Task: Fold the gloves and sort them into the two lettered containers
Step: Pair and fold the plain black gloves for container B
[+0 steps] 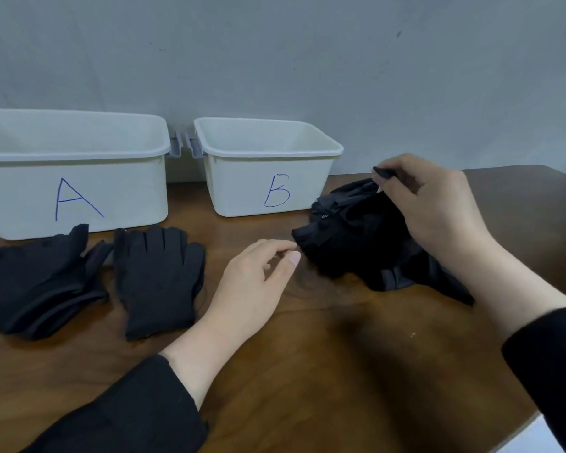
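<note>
Two white containers stand at the back of the table, one lettered A (79,178) on the left and one lettered B (268,188) to its right. A heap of black gloves (356,246) lies in front of B on the right. My right hand (432,204) reaches over the heap and pinches a black glove fingertip at its far side. My left hand (258,279) hovers just left of the heap, fingers loosely curled, holding nothing. One black glove (157,279) lies flat left of my left hand. Further left is a stack of black gloves (33,286).
The brown wooden table (307,371) ends at a front right corner near the lower right. A grey wall rises right behind the containers. Both containers look empty from this angle.
</note>
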